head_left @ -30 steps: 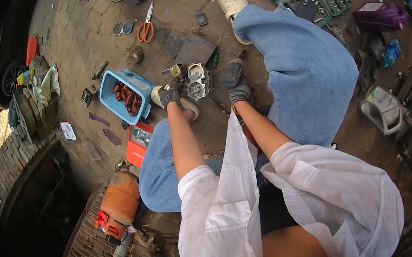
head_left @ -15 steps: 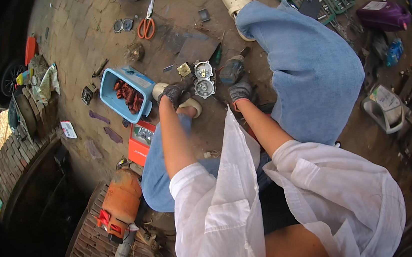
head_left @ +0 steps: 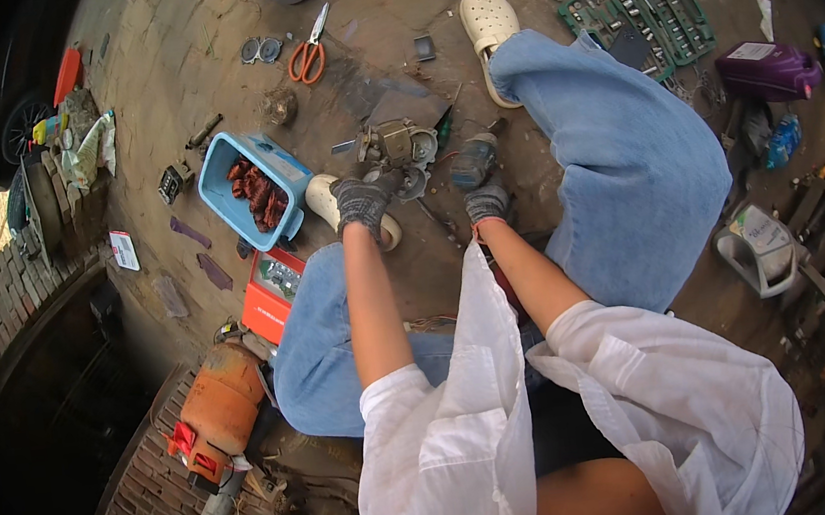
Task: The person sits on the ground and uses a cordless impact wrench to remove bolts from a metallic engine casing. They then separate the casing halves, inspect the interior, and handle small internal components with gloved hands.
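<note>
Metal casting [head_left: 401,144], grey with a brassy tint, located between the person's feet, ahead of both gloved hands; from the remote head view I cannot tell whether it rests on the ground [head_left: 165,102] or is lifted slightly. A round grey metal part [head_left: 413,183] shows at its near edge. The left hand [head_left: 364,203] has its fingers at the casting's near-left edge; I cannot tell whether they grip it. The right hand [head_left: 487,203] lies at the near end of a dark power tool [head_left: 473,162], right of the casting; its fingers are partly hidden, so I cannot tell whether they are closed around it. At left I note a light-blue box [head_left: 291,168] containing reddish-brown pieces [head_left: 257,191]. Beyond lie orange-handled scissors [head_left: 312,52]; farther right, a green socket case [head_left: 677,17] stands open.
</note>
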`<move>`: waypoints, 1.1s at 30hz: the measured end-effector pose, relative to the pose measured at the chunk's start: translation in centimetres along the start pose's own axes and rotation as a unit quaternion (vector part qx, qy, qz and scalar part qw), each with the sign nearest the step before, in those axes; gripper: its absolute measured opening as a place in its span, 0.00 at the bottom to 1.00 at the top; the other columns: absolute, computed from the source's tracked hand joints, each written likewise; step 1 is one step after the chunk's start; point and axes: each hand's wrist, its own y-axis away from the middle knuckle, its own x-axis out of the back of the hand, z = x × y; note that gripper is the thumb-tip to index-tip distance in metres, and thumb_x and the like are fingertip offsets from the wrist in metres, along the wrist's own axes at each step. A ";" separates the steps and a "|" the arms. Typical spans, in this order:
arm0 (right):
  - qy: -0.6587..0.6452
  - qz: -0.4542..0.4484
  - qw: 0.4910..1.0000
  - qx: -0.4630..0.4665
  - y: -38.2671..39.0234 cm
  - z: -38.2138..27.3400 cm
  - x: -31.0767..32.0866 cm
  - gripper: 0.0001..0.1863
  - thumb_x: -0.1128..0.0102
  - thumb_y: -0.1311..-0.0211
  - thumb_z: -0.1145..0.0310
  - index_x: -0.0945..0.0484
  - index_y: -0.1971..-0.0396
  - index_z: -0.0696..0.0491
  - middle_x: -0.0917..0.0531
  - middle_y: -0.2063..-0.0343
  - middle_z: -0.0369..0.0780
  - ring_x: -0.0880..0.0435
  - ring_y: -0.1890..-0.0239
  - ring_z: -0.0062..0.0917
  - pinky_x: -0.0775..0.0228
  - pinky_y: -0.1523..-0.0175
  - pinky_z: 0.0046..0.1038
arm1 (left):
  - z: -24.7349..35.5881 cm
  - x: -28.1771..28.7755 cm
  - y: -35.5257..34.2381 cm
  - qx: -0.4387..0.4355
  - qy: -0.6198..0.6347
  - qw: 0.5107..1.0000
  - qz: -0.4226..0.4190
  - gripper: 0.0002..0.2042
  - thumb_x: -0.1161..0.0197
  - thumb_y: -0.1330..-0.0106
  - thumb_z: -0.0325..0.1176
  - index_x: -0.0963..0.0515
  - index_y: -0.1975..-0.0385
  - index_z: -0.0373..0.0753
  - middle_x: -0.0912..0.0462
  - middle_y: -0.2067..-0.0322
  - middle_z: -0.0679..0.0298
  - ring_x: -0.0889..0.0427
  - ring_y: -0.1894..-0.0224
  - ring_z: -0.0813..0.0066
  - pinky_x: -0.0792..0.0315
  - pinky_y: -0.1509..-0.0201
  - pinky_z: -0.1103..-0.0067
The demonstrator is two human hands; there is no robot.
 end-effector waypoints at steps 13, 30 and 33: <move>-0.001 -0.080 0.995 0.066 3.0 -2.5 6.1 0.21 0.55 0.39 0.61 0.34 0.47 0.54 0.27 0.50 0.41 0.28 0.50 0.32 0.37 0.46 0.27 | 1.3 -6.1 4.1 -0.113 -0.152 0.942 0.277 0.30 0.31 0.57 0.38 0.31 0.49 0.42 0.35 0.49 0.42 0.37 0.44 0.47 0.41 0.41 0.68; 0.008 -0.182 0.868 0.461 3.7 -12.1 22.1 0.16 0.41 0.51 0.70 0.27 0.59 0.53 0.24 0.68 0.36 0.26 0.67 0.24 0.32 0.64 0.26 | 3.7 -10.5 3.7 0.007 0.548 0.790 0.275 0.27 0.41 0.42 0.37 0.39 0.46 0.30 0.30 0.49 0.50 0.30 0.48 0.58 0.37 0.44 0.72; 0.055 -0.243 0.887 0.388 4.8 -14.4 22.3 0.13 0.42 0.50 0.69 0.27 0.62 0.52 0.25 0.70 0.37 0.26 0.70 0.24 0.32 0.66 0.27 | 4.0 -9.7 5.1 0.086 0.462 0.843 0.261 0.26 0.43 0.41 0.41 0.37 0.48 0.29 0.33 0.47 0.46 0.32 0.47 0.52 0.36 0.45 0.69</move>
